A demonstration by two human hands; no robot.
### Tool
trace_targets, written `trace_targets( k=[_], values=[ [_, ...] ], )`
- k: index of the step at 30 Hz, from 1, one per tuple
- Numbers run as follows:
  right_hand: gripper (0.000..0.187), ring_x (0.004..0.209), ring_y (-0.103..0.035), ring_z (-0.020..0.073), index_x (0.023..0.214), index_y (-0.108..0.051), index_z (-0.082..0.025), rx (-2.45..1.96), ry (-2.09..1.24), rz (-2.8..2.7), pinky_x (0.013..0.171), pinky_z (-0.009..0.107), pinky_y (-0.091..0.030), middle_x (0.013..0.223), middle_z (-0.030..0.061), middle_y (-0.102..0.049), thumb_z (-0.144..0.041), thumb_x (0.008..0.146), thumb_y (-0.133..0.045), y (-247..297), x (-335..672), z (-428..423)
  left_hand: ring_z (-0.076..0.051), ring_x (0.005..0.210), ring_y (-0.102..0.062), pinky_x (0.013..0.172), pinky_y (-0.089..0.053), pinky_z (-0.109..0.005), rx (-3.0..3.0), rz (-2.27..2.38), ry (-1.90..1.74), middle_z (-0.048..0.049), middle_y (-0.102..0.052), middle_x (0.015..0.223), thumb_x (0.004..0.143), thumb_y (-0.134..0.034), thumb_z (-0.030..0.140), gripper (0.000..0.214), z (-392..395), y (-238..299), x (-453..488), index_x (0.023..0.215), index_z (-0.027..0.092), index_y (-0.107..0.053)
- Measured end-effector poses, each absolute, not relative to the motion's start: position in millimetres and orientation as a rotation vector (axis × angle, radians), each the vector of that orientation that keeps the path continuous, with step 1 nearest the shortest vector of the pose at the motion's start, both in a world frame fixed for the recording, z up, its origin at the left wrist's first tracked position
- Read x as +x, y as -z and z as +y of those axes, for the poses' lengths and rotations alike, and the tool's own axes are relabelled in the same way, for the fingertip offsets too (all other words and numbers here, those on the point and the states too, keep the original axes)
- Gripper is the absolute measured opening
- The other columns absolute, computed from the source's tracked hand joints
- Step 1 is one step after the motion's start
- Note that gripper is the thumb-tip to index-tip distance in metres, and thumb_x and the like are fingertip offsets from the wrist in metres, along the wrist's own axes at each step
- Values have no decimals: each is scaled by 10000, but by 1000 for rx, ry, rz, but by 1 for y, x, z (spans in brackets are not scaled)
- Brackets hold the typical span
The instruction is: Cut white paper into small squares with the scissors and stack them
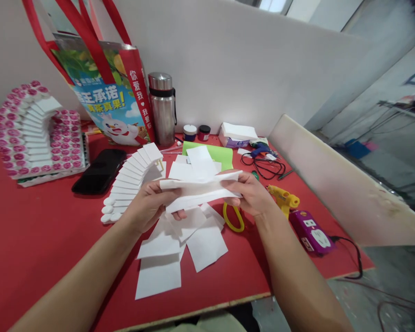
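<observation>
A strip of folded white paper (200, 191) stretches between my two hands above the red table. My left hand (155, 205) pinches its left end, with the thumb on top and fingertips showing underneath. At the other end, my right hand (247, 191) grips the paper between thumb and fingers. Several loose white paper squares (159, 276) lie spread below the hands. More white sheets (200, 161) rest behind on a light green sheet (226, 157). Close to my left hand stands a curved, stepped row of white pieces (133, 175). Yellow-handled scissors (234, 219), partly hidden, lie below my right hand.
A pink-and-white arched craft piece (38, 133), a black phone (100, 171), a bag (107, 92) and a steel flask (162, 108) are leftward. At right are a yellow glue gun (284, 197), a purple power socket (313, 233), black cable (264, 166) and low partition (342, 180).
</observation>
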State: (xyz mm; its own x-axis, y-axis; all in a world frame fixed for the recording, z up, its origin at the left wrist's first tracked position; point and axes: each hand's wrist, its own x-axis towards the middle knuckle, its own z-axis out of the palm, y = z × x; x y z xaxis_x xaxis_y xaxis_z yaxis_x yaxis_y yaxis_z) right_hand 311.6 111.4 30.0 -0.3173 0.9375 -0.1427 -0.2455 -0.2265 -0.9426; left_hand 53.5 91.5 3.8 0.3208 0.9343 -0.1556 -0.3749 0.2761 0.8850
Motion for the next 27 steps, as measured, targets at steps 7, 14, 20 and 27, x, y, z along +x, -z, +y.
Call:
trace_targets(
  k=[7,14,20,27],
  values=[
    [36,345,-241,20,737,-669,-184,-836,-1765,-1091,398,162,-245,406,-97,-387,-177,720,-700,-28,315,113,-177,530,-684,534,-554,-272,945,658,-997,-89,-732,641,736,-810,240,87,91,-5,52,793,179,-836],
    [90,345,-158,18,686,-626,-195,-821,-1777,-1076,365,141,-246,399,-112,-314,-213,756,-679,-27,312,112,-269,616,-707,636,-584,-405,947,616,-809,-114,-721,650,683,-727,245,125,93,-10,47,737,164,-805],
    [157,361,-158,16,640,-643,-168,-893,-1842,-1184,341,137,-245,430,-98,-324,-218,782,-686,-26,307,109,-352,694,-764,606,-568,-394,859,574,-535,-132,-755,760,825,-724,525,335,91,-12,48,820,195,-666],
    [257,339,-217,26,653,-631,-153,-861,-1947,-1247,329,135,-222,409,-87,-360,-311,843,-702,-21,296,105,-208,524,-720,471,-485,-238,942,559,-261,-181,-793,914,950,-645,491,407,86,-7,58,1180,167,-557]
  ],
)
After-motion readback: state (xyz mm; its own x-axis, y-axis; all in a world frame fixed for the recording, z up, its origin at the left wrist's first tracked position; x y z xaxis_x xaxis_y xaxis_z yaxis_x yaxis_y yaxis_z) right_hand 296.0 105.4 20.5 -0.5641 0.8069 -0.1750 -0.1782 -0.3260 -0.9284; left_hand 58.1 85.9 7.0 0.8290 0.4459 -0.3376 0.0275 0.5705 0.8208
